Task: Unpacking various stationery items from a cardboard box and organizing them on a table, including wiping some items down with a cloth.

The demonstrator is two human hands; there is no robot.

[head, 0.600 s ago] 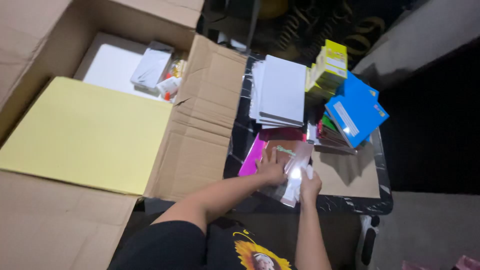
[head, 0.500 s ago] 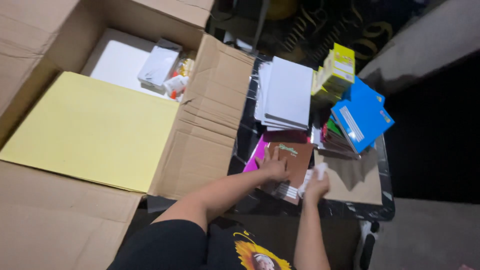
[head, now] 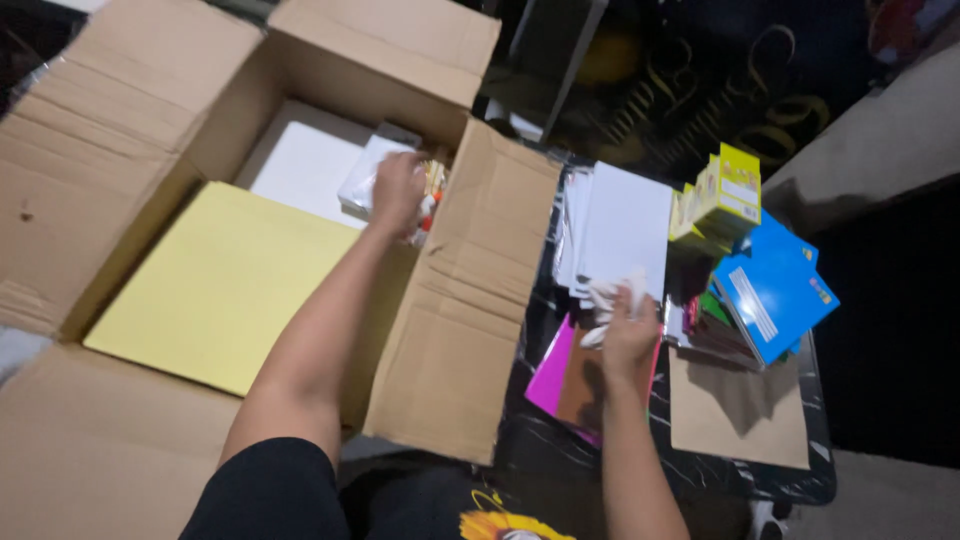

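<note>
Left hand [head: 398, 190]: fingers curled down over a clear-wrapped white packet [head: 366, 178] inside the open box [head: 470, 330], touching it; whether they grip it cannot be told. Packet lies at the box's far right corner, against the flap, with small red and orange items just beside it, partly hidden by the hand. Beneath and left of it: white sheet [head: 295, 160]; nearer the person, yellow sheet [head: 225, 285] covering most of the box floor. Right hand [head: 628, 335]: fingers closed on a crumpled clear wrapper [head: 610, 297], held above the dark table [head: 780, 480]. Directly under that hand: brown sheet [head: 580, 385] on a pink sheet [head: 548, 372]. Just beyond the wrapper: stack of white paper [head: 625, 225]. Right of the stack: yellow cartons [head: 725, 200], then a blue packet [head: 775, 290] tilted atop mixed coloured papers. Near table edge: brown card [head: 740, 415].
</note>
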